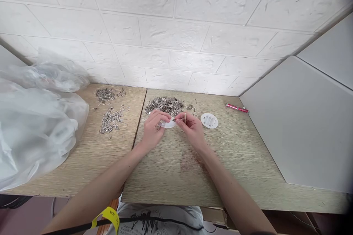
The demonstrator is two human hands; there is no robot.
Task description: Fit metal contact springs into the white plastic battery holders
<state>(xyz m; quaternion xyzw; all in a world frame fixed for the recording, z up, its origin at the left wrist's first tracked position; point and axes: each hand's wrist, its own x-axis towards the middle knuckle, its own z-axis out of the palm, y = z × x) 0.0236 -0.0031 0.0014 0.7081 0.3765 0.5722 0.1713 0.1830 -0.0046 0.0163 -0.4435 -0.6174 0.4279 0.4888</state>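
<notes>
My left hand [154,126] is closed on the left side of a round white plastic piece [167,122] and holds it just above the table. At its right edge, my right hand [191,126] pinches a small metal part [174,119], its exact shape too small to make out. A thin pale stick-like item [185,118] shows by the right fingers. Behind the hands lies a heap of small metal parts [165,105]. To the right of my right hand, a second round white plastic piece [209,120] with slots in its middle lies on the table.
Two smaller piles of tiny metal parts [106,94] lie on the left table section. Large white plastic bags [41,128] fill the left side. A red pen [237,108] lies at the right, near a grey panel [300,125]. A white brick-patterned wall [171,33] stands behind.
</notes>
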